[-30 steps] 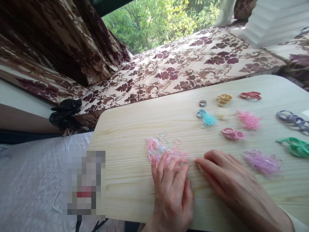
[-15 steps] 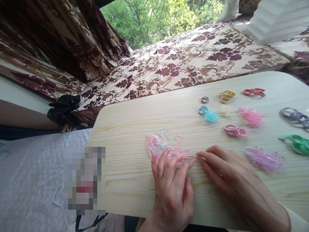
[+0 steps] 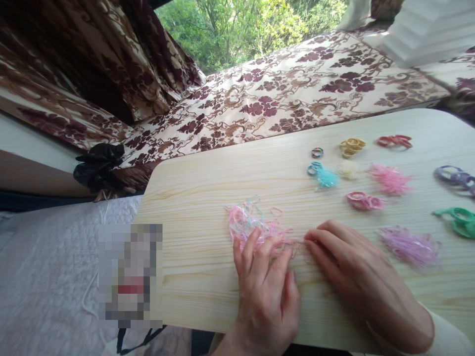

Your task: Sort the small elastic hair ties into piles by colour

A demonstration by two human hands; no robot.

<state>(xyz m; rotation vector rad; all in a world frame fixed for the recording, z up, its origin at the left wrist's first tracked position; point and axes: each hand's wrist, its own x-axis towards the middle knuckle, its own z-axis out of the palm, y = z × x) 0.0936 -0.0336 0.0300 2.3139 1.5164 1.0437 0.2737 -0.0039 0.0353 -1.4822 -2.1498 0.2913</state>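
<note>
Under the fingertips of my left hand lies a loose heap of thin elastic hair bands, mostly pink with some pale blue. That hand rests with its fingers spread on the near side of the heap. My right hand is at the heap's right edge, its fingertips pinched together where a thin pink strand meets them. The thumb tip is largely hidden. Just right of this hand is a pile of purple elastic bands. Beyond it lie pink fabric hair ties.
Further piles sit on the wooden table: blue bands, bright pink bands, cream bands, yellow ties, red ties, purple ties, green ties. A multicoloured ring lies behind the blue ones.
My right hand's fingertips stay by the heap's right edge while its wrist shifts slightly left. My left hand keeps its place. The view has shifted a little.
</note>
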